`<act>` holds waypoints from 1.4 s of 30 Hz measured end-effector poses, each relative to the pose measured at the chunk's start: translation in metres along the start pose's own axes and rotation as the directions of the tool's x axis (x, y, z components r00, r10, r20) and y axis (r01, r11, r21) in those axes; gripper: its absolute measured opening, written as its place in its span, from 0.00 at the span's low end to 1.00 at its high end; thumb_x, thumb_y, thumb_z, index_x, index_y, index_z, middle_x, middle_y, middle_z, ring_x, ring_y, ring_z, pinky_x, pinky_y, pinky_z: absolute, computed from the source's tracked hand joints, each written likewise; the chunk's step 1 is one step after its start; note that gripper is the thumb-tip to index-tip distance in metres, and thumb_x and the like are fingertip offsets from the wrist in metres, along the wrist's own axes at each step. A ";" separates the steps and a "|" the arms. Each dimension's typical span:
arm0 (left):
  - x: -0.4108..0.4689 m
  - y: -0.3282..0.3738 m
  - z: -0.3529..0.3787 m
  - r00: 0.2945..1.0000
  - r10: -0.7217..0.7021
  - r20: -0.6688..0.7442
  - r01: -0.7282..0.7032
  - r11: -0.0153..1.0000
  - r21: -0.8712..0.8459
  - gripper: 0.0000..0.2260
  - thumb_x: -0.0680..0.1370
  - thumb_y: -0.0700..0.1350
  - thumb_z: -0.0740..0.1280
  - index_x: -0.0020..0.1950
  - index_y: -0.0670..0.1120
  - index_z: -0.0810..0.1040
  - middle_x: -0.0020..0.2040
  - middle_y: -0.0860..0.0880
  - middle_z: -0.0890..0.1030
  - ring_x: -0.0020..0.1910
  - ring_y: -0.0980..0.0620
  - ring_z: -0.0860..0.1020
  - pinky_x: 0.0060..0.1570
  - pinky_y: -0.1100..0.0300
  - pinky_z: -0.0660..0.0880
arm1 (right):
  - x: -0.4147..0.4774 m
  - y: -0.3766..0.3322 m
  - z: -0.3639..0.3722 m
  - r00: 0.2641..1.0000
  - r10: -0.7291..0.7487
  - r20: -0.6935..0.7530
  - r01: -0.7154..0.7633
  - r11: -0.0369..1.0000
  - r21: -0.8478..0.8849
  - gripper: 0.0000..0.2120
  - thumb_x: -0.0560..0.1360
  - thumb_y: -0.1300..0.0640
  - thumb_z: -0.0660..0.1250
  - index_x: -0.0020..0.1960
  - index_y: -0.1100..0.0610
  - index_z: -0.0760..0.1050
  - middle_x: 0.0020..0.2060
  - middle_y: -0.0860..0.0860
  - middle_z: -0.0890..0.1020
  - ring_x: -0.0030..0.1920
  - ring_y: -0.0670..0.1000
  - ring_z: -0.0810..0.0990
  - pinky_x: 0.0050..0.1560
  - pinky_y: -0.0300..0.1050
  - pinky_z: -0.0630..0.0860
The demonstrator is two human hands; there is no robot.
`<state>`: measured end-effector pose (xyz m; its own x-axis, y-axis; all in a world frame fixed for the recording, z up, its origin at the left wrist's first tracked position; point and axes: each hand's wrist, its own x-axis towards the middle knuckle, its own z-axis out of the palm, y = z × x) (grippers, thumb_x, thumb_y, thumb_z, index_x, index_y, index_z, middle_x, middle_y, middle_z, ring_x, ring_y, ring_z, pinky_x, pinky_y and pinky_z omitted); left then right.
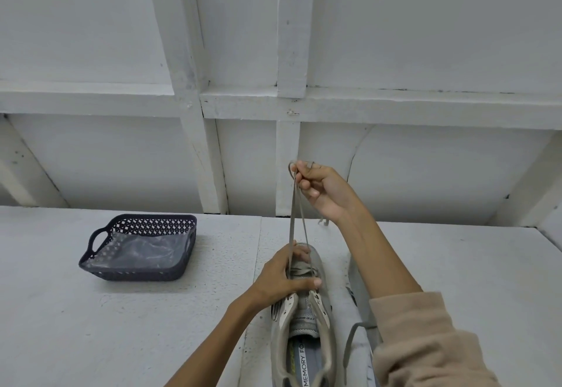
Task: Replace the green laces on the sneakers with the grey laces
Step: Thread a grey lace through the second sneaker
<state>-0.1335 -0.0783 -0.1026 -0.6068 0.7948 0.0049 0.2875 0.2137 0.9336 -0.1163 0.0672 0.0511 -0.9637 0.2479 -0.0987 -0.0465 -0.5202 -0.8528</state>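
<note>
Pinching the two strands of the grey lace [293, 219] high above the table [121, 326], the right hand [319, 187] holds them taut, its fingers curled round the bunched ends. The left hand [282, 280] grips the sneaker [304, 341] across its lower eyelets. The hands are well apart, one above the other, joined only by the lace. The sneaker lies on the table with its toe pointing away from the person. The lace crosses only the lowest rows near the toe and the upper holes on both flaps are bare, so I judge this shoe barely begun, with most rows and the tie left. No green lace shows on it, so removal looks done here. A second sneaker [355, 283] lies just beside it on the right, mostly hidden by the sleeve [425, 341]. A loose dark lace [349, 344] curls near it, but I cannot tell whether that shoe is relaced. A dark basket [91, 252] holding clear plastic sits well off to the left.
</note>
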 end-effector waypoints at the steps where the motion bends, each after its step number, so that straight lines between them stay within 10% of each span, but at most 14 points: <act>1: -0.001 0.001 0.000 1.000 -0.001 0.000 0.001 1.000 -0.022 0.24 0.63 0.61 0.77 0.53 0.54 0.74 0.62 0.59 0.76 0.60 0.69 0.73 0.58 0.69 0.72 | -0.001 0.000 -0.001 1.000 0.003 0.006 -0.003 1.000 -0.001 0.06 0.78 0.65 0.63 0.43 0.63 0.75 0.35 0.52 0.75 0.26 0.42 0.73 0.21 0.31 0.65; 11: 0.016 0.078 -0.020 0.966 0.155 -0.206 -0.223 0.903 -0.367 0.09 0.80 0.46 0.64 0.53 0.43 0.80 0.49 0.54 0.83 0.54 0.59 0.78 0.55 0.69 0.72 | -0.004 -0.004 -0.017 1.000 0.028 0.009 -0.026 0.974 -0.225 0.09 0.69 0.60 0.74 0.39 0.58 0.73 0.29 0.52 0.71 0.25 0.46 0.65 0.22 0.35 0.64; 18: 0.038 0.083 -0.036 0.929 0.109 -0.354 -0.180 0.969 -0.172 0.07 0.78 0.48 0.68 0.52 0.51 0.85 0.45 0.49 0.80 0.43 0.59 0.74 0.49 0.62 0.72 | 0.003 -0.002 -0.035 0.971 -0.068 -0.227 -0.022 0.928 -0.372 0.08 0.72 0.75 0.65 0.49 0.66 0.75 0.35 0.57 0.78 0.27 0.49 0.76 0.26 0.37 0.72; 27: 0.034 0.073 -0.035 0.852 -0.097 -0.515 -0.064 0.956 -0.285 0.05 0.76 0.40 0.70 0.49 0.44 0.85 0.34 0.51 0.81 0.32 0.57 0.78 0.46 0.56 0.81 | -0.009 0.022 -0.080 0.947 0.052 -0.317 -0.084 0.993 -0.089 0.10 0.69 0.77 0.68 0.47 0.67 0.74 0.36 0.63 0.82 0.34 0.56 0.85 0.33 0.40 0.81; 32: 0.026 0.068 -0.041 0.814 -0.232 -0.533 -0.063 0.876 -0.477 0.05 0.77 0.37 0.67 0.48 0.40 0.83 0.36 0.47 0.76 0.31 0.54 0.73 0.36 0.60 0.80 | -0.007 0.023 -0.114 0.876 -0.009 -0.482 0.115 0.975 0.192 0.06 0.76 0.74 0.61 0.44 0.66 0.72 0.32 0.59 0.83 0.30 0.51 0.84 0.32 0.41 0.81; 37: 0.018 0.060 -0.046 0.808 -0.317 -0.497 -0.033 0.817 -0.575 0.06 0.77 0.36 0.67 0.42 0.41 0.82 0.38 0.48 0.76 0.34 0.52 0.72 0.34 0.61 0.79 | -0.007 0.009 -0.136 0.826 -0.040 -0.562 0.299 0.877 0.377 0.07 0.80 0.70 0.56 0.46 0.65 0.70 0.28 0.56 0.83 0.37 0.51 0.84 0.61 0.46 0.74; 42: 0.012 0.052 -0.052 0.814 -0.359 -0.457 -0.023 0.766 -0.642 0.04 0.77 0.37 0.68 0.49 0.42 0.82 0.38 0.46 0.76 0.37 0.52 0.75 0.39 0.57 0.82 | -0.011 -0.001 -0.159 0.730 0.010 -0.683 0.473 0.714 0.517 0.06 0.81 0.70 0.56 0.52 0.68 0.71 0.53 0.62 0.79 0.52 0.58 0.81 0.45 0.43 0.81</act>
<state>-0.1644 -0.0868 -0.0352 -0.9358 0.3103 -0.1672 -0.2415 -0.2188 0.9454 -0.0637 0.1944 -0.0287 -0.5246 0.7340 -0.4312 -0.6250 -0.6760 -0.3904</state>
